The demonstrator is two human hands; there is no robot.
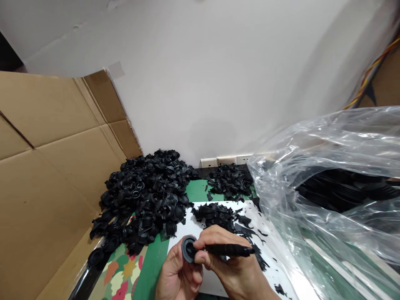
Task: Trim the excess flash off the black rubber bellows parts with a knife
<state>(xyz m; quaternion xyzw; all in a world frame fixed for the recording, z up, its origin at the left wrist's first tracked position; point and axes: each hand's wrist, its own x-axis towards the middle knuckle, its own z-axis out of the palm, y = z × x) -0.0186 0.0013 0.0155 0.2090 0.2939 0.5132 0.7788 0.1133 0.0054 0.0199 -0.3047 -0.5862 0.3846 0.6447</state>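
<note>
My left hand [179,273] is closed around a round dark rubber piece [188,249], its ring-shaped open end turned up toward me. In my right hand [226,254] is a slim tool with a black wrapped handle [231,250], gripped like a pen. The tool's tip is at the inside of the rubber piece; the tip itself is too dark and small to make out. My right thumb and forefinger are at the rubber piece's rim. Just beyond the hands, black rubber scraps [215,214] lie on a white sheet [184,229].
A big heap of ribbed black rubber pieces [146,187] stands at the left beside a cardboard box [59,166]. More scraps [231,179] lie near wall sockets [208,163]. On the right, a clear plastic bag [287,187] holds black ribbed pieces [343,189]. Green surface [153,258] shows underneath.
</note>
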